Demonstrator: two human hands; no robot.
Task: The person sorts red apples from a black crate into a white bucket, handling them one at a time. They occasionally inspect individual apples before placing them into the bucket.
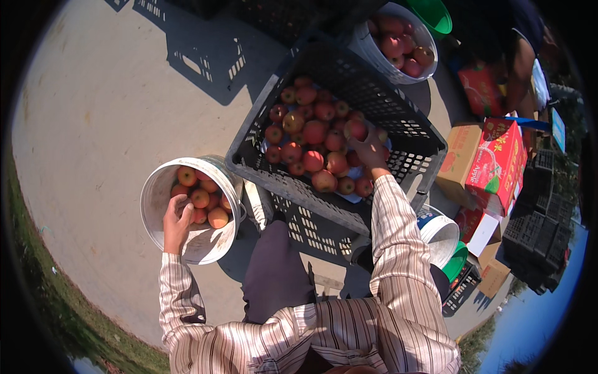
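Before me stands a black plastic crate (299, 194) with many red apples (315, 132) lying in it on pale sheeting. My right hand (370, 148) reaches into the crate's right side, its fingers around a red apple (356, 129). To the left, a white plastic bucket (161, 175) leans with its mouth towards me. Several orange-red apples (200, 198) lie inside it. My left hand (179, 219) is in the bucket's mouth, fingers apart and slightly bent, beside those apples. No apple shows in that hand.
Beyond the crate stands a white bucket (359, 39) of larger red apples, beside a green basin (434, 18). Red printed apple cartons (500, 161) and a white pail (444, 236) are at right. Another person's arm (519, 75) shows there. Black crates (537, 224) are stacked behind.
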